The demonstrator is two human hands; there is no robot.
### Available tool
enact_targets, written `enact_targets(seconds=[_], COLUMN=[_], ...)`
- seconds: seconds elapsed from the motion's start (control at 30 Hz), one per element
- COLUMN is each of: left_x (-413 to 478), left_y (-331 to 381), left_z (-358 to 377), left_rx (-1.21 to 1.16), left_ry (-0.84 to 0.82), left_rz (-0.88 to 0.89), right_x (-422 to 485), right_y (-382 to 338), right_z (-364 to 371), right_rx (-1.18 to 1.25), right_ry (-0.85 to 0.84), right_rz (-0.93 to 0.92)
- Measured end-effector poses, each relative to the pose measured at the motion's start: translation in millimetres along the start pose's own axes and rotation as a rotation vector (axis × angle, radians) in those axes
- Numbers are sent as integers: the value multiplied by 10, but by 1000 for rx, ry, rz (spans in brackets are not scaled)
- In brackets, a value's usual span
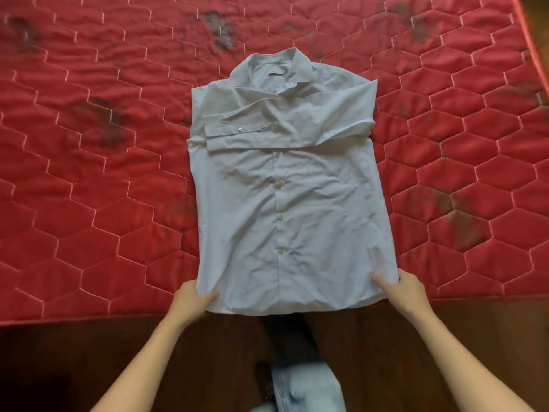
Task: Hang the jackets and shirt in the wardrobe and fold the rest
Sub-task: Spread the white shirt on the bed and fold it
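On the mattress (89,173), left grip (193,295) and right grip (407,288) each pinch a hem corner of the shirt (285,188).

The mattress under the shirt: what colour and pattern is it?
Red mattress, quilted in a hexagon stitch pattern with dark stains, seen in the head view.

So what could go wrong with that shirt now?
1. The left hand and right hand pinch only the bottom corners of the pale blue shirt. If they lift it to fold, the sleeves crossed over the chest might slide loose.
2. The cloth is already wrinkled, so a fold could press creases in.
3. The red mattress has dark smudges near the shirt, so dragging it might pick up dirt.
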State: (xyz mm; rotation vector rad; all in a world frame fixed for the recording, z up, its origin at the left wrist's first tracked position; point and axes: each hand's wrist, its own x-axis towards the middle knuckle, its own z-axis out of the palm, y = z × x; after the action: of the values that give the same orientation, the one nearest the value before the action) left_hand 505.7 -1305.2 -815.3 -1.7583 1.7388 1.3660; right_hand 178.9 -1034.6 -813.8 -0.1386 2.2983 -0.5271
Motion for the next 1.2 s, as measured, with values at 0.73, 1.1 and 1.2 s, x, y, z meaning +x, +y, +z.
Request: enact_targets(seconds=[0.73,1.1,1.2], left_x=[607,2253,2357], left_y=[2205,3481,3104], left_z=[-1491,-1530,-1117], left_rx=[-1059,-445,105], left_ry=[110,366,470], left_rz=[79,197,227], right_x=[1206,3044,3017], right_y=[-2613,-3711,-3385], right_z=[-1256,-1053,-689], right_rx=[779,211,-269], right_ry=[27,64,290], right_rz=[-130,-374,-668])
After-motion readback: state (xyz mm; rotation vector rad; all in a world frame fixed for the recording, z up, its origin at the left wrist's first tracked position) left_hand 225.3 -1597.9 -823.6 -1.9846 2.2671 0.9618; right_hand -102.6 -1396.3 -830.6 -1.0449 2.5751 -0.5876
